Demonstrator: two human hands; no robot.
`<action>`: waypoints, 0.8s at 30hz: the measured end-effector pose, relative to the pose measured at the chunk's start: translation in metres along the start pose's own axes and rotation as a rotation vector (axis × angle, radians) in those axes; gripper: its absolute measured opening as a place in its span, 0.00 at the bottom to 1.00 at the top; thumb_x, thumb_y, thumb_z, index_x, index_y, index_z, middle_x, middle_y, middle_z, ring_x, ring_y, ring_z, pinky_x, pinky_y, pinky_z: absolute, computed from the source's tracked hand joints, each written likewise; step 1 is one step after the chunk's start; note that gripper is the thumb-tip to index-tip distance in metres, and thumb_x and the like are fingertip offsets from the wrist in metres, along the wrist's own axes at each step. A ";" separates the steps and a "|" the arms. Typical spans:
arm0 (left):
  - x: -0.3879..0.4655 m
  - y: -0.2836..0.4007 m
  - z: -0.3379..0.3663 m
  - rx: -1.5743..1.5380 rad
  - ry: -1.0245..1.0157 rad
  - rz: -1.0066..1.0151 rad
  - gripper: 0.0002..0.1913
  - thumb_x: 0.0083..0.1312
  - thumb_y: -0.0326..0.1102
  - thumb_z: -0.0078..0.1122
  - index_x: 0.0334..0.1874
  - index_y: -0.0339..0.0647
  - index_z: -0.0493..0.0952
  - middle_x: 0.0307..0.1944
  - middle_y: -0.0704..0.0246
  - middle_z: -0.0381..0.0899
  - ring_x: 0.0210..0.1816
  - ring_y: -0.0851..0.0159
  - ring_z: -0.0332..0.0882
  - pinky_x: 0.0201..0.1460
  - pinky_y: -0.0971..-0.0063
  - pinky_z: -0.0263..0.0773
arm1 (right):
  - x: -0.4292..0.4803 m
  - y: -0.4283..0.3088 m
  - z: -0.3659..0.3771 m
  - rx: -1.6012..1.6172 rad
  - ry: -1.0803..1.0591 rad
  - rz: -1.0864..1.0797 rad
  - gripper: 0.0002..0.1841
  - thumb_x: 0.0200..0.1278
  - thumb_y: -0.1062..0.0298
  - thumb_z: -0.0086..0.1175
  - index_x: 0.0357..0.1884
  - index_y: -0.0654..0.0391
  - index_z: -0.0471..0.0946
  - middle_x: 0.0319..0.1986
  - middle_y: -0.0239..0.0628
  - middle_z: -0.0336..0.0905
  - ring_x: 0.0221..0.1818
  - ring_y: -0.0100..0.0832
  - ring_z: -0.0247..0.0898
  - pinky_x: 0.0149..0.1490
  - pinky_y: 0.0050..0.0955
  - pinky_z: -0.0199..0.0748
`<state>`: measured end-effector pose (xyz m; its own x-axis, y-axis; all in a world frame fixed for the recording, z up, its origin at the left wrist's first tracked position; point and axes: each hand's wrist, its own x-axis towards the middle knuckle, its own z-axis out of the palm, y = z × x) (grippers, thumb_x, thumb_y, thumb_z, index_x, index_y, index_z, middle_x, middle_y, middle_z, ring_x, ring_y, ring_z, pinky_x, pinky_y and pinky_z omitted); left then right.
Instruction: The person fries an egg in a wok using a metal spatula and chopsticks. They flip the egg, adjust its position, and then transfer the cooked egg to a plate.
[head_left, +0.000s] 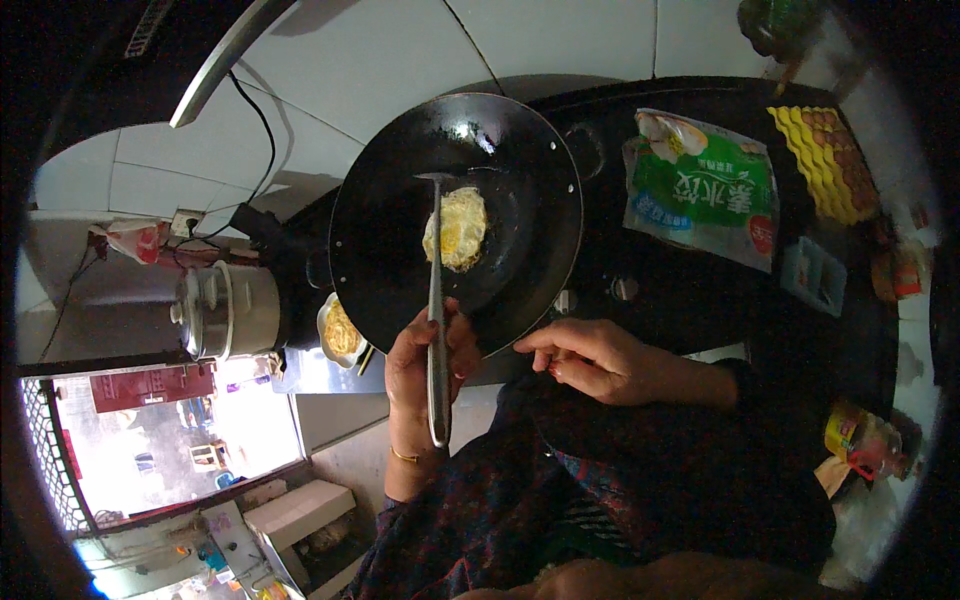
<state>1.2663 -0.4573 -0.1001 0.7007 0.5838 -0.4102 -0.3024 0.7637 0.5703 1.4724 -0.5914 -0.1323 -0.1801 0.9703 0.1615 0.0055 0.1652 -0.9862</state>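
Observation:
My left hand (420, 360) grips the handle of a metal wok spatula (439, 337), whose blade reaches into a black wok (517, 270). A fried egg (461, 229) lies in the wok, yellow and white, with the spatula's shaft crossing over its left side. Beside the wok's near right rim is my right hand (592, 360), holding nothing, its index finger stretched toward the rim. Whether that fingertip touches the rim I cannot tell. Two stove knobs (624, 289) sit just beyond this hand.
A green plastic food bag (705, 187) lies right of the wok, with a yellow egg tray (817, 169) and a clear plastic container (814, 277) farther right. On the left are a lidded pot (229, 309) and a white bowl of shredded food (341, 334), chopsticks (366, 360) beside it.

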 end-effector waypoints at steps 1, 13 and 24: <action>0.002 0.000 -0.002 -0.036 -0.020 0.012 0.17 0.62 0.36 0.48 0.51 0.37 0.70 0.27 0.68 0.67 0.21 0.67 0.63 0.24 0.76 0.62 | -0.001 0.000 -0.002 -0.001 -0.002 -0.001 0.17 0.64 0.74 0.49 0.55 0.62 0.71 0.38 0.42 0.77 0.41 0.36 0.77 0.47 0.31 0.74; -0.024 0.008 -0.017 -0.038 0.085 0.214 0.17 0.67 0.38 0.48 0.53 0.33 0.70 0.30 0.68 0.68 0.23 0.70 0.63 0.24 0.79 0.60 | 0.000 0.004 -0.015 0.050 -0.093 0.000 0.16 0.65 0.75 0.48 0.55 0.63 0.70 0.38 0.43 0.77 0.42 0.36 0.76 0.47 0.32 0.74; -0.051 -0.001 -0.020 0.014 0.131 0.251 0.18 0.67 0.39 0.48 0.53 0.34 0.70 0.29 0.70 0.68 0.21 0.72 0.61 0.25 0.80 0.59 | 0.004 0.006 -0.006 0.070 -0.167 -0.006 0.17 0.64 0.75 0.48 0.56 0.62 0.69 0.39 0.42 0.76 0.42 0.35 0.75 0.48 0.32 0.73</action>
<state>1.2180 -0.4825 -0.0939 0.5151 0.7856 -0.3428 -0.4467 0.5874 0.6749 1.4772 -0.5853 -0.1376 -0.3410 0.9255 0.1649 -0.0631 0.1525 -0.9863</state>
